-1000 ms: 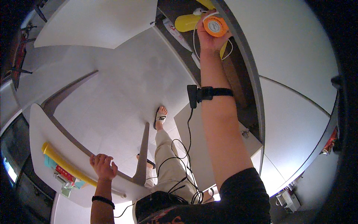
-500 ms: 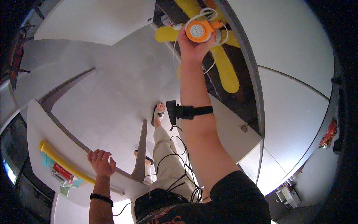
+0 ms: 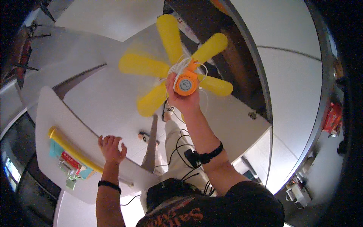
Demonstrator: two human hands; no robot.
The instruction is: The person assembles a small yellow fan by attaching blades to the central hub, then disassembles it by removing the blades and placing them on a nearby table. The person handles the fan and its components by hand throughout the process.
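Note:
My right hand point(image 3: 188, 105) is closed around the orange motor housing point(image 3: 185, 84) of a small fan with several yellow blades point(image 3: 145, 66). A white cord point(image 3: 181, 65) is looped around the fan's hub, and a strand hangs past my wrist. The fan is in the air in front of an open cabinet with a dark interior point(image 3: 238, 49); its right-hand blades still overlap the opening. My left hand point(image 3: 112, 149) is at the edge of a white table point(image 3: 53, 109), fingers slightly bent and thumb apart, holding nothing.
On the table lie a yellow tube point(image 3: 72, 147), a teal box point(image 3: 56, 148) and a red packet point(image 3: 70, 160). A cabinet door point(image 3: 234, 132) stands open by the dark interior. My feet are on the grey floor point(image 3: 102, 87) near a table leg point(image 3: 152, 147). A red package point(image 3: 332, 118) is at far right.
My right hand has drawn the fan out of the cabinet, toward me and to the left, and its blades now show spread out. My left hand has shifted slightly right along the table edge.

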